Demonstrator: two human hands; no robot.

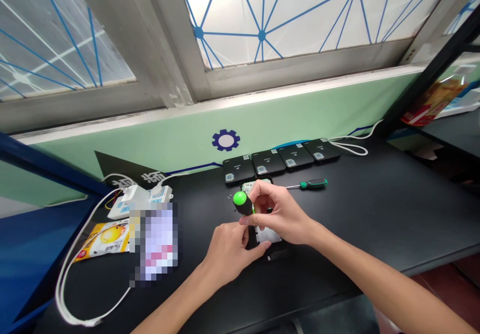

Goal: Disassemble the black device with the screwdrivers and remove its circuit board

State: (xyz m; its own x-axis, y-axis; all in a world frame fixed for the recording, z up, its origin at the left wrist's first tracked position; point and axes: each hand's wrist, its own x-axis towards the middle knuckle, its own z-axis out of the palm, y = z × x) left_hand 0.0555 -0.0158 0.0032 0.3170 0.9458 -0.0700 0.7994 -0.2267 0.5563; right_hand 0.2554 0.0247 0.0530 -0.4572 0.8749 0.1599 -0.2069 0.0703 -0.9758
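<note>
While both hands meet at lower centre of the head view, the left hand (228,254) wraps the black-handled, green-capped screwdriver (243,206) and the right hand (277,214) pinches it, above an opened device casing (268,235). A slipping tip could scatter the loose screws (228,197) just left.

Yellow snack bag (101,239) (beside white power strip (139,200)).

The left forearm (176,301) and right forearm (360,259) are seen bare, entering the view from about 7 and 4 o'clock and tapering to narrow wrists, while the left hand (228,254) and right hand (279,214) are shown with long, slim fingers (262,189) and closely trimmed nails.
</note>
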